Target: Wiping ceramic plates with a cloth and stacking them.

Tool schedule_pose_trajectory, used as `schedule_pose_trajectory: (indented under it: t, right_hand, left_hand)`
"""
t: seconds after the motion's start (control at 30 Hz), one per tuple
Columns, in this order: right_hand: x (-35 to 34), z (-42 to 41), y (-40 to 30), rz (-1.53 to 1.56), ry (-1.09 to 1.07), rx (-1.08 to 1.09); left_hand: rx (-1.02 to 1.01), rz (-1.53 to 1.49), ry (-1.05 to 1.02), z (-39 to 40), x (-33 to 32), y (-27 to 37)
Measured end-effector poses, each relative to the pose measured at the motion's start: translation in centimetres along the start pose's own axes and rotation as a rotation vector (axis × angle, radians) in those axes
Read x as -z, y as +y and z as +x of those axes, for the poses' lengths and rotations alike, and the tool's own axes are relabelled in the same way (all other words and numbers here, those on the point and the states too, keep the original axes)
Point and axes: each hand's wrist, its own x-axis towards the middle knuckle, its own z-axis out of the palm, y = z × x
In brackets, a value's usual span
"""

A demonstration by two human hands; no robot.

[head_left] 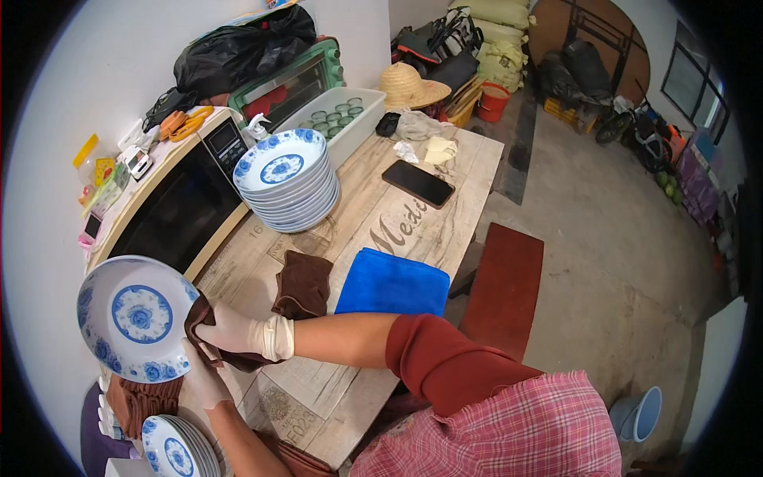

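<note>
My left hand, in a pale glove, grips the lower right rim of a white plate with blue flower patterns. The plate is held up and tilted, its inner face in view. My right hand, gloved too, presses a dark brown cloth against the plate's right rim. Another brown cloth lies on the wood-patterned table, just beyond my right wrist. Beside it is a folded blue cloth. A tall stack of matching plates stands farther back; a shorter stack is near my left forearm.
A microwave oven borders the table's far side. Beside it stands a plastic bin of glass cups. A smartphone lies near the right edge. Folded brown cloths sit at lower left. A red bench stands alongside the table.
</note>
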Motion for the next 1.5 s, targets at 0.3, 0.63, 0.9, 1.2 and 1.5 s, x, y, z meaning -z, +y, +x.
schedule_pose_trajectory:
  t: [0.3,0.63,0.9,1.2,1.5]
  right_hand:
    - [2.3,1.8,-0.9,-0.107,0.080,-0.193]
    - [3.3,2.5,-1.7,-0.275,-0.075,0.006]
    - [1.8,1.4,-1.5,-0.185,-0.024,-0.015]
    - [-0.9,-1.1,1.5,0.013,-0.066,-0.192]
    - [-0.6,-0.7,0.4,-0.021,-0.101,-0.144]
  left_hand:
    - [-0.214,-0.108,0.037,1.1,1.8,1.0]
    - [-0.422,0.258,0.213,1.3,5.1,3.9]
    - [-0.500,0.033,0.383,1.3,3.9,3.1]
    - [-0.190,-0.258,0.372,-1.3,-1.1,2.1]
    - [-0.019,-0.312,0.001,-1.0,-1.1,-0.8]
